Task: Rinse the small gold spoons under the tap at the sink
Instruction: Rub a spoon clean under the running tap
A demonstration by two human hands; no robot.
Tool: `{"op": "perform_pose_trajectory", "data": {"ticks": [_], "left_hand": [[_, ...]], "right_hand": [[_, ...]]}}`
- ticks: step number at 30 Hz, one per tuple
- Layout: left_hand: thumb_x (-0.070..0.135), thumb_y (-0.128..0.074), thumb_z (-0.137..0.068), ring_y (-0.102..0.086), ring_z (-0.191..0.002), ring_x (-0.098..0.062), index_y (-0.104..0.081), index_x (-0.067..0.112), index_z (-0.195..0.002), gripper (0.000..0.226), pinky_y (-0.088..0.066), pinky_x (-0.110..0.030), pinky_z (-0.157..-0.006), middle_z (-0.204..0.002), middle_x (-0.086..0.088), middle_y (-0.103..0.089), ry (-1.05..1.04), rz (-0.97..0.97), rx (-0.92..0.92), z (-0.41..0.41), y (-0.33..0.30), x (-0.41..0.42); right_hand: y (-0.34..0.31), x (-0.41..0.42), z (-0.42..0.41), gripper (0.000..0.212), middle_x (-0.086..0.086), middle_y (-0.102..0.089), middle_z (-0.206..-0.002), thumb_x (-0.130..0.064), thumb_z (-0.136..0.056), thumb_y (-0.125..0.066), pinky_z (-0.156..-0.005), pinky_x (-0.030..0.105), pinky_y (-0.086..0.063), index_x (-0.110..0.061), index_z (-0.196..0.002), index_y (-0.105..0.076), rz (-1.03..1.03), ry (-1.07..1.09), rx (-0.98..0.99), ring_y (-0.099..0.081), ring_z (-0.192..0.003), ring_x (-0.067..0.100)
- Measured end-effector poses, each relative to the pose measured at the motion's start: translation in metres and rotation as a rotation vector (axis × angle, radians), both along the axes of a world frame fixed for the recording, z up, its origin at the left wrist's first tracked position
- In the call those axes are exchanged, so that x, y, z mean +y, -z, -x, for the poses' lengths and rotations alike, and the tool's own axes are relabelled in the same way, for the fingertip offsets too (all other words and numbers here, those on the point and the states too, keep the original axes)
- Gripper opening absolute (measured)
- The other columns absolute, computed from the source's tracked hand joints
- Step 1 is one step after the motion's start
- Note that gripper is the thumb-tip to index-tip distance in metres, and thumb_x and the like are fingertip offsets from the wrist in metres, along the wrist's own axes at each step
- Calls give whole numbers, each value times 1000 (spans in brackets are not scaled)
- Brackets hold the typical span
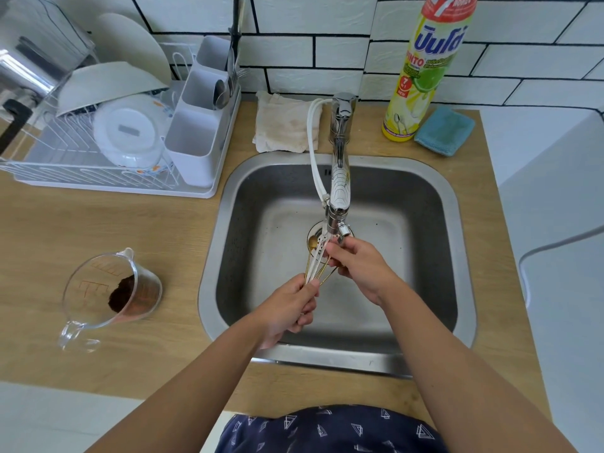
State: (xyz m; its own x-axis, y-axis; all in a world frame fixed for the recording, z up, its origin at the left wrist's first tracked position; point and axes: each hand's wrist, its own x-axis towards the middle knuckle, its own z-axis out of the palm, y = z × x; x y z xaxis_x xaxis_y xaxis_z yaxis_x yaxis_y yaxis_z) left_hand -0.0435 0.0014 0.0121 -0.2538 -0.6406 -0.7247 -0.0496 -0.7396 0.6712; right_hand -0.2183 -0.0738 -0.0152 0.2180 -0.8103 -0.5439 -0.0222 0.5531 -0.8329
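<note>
Steel sink (434, 204) set in a wooden counter (98, 230); everything placed from it.

Over the basin, just below the tap (340, 178) spout: a bunch of small gold spoons (314, 256), thin handles fanned, bowls up by the spout and above the drain. One gold bowl shows plainly; exact count cannot be told. Water stream not clear enough to confirm.

Left hand (287, 312), over the near half of the basin: fingers curled round the handle ends of the spoons, a firm grip.

Right hand (359, 266), just right of the spoons and under the spout: fingertips pinched in at the spoons' upper part. Whether it clasps a spoon or only rubs it cannot be told.

A white hose (315, 152) runs from behind the sink down alongside the tap to the spout fitting.

Behind the sink, on the counter: folded cloth (284, 125) left of the tap base; dish soap bottle (428, 70) and blue sponge (444, 130) to the right.

Left of the sink: glass measuring jug (108, 289) lying tilted, dark brown powder inside. Farther back on the left: white dish rack (81, 171) with plates, a bowl and a cutlery holder (199, 132).
</note>
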Motion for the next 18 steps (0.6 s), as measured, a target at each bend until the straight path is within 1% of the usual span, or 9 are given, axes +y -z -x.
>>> {"op": "perform_pose_trajectory", "data": {"ticks": [3, 5, 6, 8, 9, 11, 14, 16, 18], "left_hand": [[43, -47, -105, -33, -48, -8, -50, 12, -100, 32, -20, -18, -41, -62, 4, -40, -89, -23, 75, -4, 1, -2], [41, -48, -104, -32, -47, -7, -51, 12, -99, 30, -19, -17, -39, -60, 4, -40, -119, -37, 105, -4, 1, -4], [40, -48, -104, -31, -46, -7, -51, 12, -98, 29, -19, -17, -38, -60, 4, -40, -131, -47, 120, -5, 1, -5], [39, -49, -104, -29, -45, -6, -52, 12, -97, 28, -19, -16, -37, -61, 4, -40, -148, -83, 159, -8, 0, -6], [39, -50, -104, -29, -46, -6, -52, 12, -98, 28, -19, -16, -36, -61, 3, -39, -145, -105, 183, -10, -1, -6], [39, -50, -104, -30, -47, -7, -52, 10, -100, 29, -21, -16, -37, -62, 2, -39, -117, -144, 231, -13, -3, -6], [38, -49, -105, -38, -53, -11, -52, 9, -101, 29, -26, -18, -40, -63, 1, -37, -41, -161, 271, -15, -5, -5], [38, -47, -106, -39, -55, -11, -53, 10, -101, 29, -28, -18, -44, -64, 2, -38, 10, -128, 239, -15, -7, -7], [37, -45, -106, -36, -54, -10, -52, 10, -102, 28, -26, -17, -43, -65, 3, -38, 29, -99, 199, -14, -7, -9]], "right_hand": [[-3, -2, 2, 9, -6, -78, -87, -19, -102, -64, -67, 20, -49, -20, -97, -71, 36, -30, -47, -67, -69, 3], [-4, -2, 4, 4, 1, -80, -88, -18, -100, -67, -61, 20, -53, -17, -97, -70, 94, -21, -43, -72, -69, 9], [-5, -2, 4, 4, 4, -80, -87, -19, -97, -71, -58, 21, -55, -15, -97, -70, 127, -20, -19, -75, -68, 15], [-6, -2, 5, 13, 7, -79, -84, -22, -92, -78, -52, 26, -59, -12, -97, -72, 181, -25, 62, -78, -66, 25], [-7, -3, 5, 17, 7, -79, -82, -23, -89, -80, -51, 29, -60, -11, -97, -73, 207, -31, 105, -78, -64, 28], [-7, -4, 5, 21, 7, -78, -79, -24, -85, -84, -53, 32, -63, -8, -93, -74, 261, -40, 158, -78, -62, 28], [-7, -3, 2, 23, 8, -77, -71, -24, -82, -87, -54, 29, -62, -5, -84, -75, 304, -12, 156, -77, -59, 23], [-7, -3, -1, 25, 8, -77, -69, -21, -84, -85, -53, 28, -62, 0, -84, -73, 270, 32, 126, -76, -57, 22], [-7, -2, -3, 31, 8, -78, -74, -22, -88, -82, -55, 30, -62, 5, -88, -67, 188, 71, 84, -75, -59, 23]]}}
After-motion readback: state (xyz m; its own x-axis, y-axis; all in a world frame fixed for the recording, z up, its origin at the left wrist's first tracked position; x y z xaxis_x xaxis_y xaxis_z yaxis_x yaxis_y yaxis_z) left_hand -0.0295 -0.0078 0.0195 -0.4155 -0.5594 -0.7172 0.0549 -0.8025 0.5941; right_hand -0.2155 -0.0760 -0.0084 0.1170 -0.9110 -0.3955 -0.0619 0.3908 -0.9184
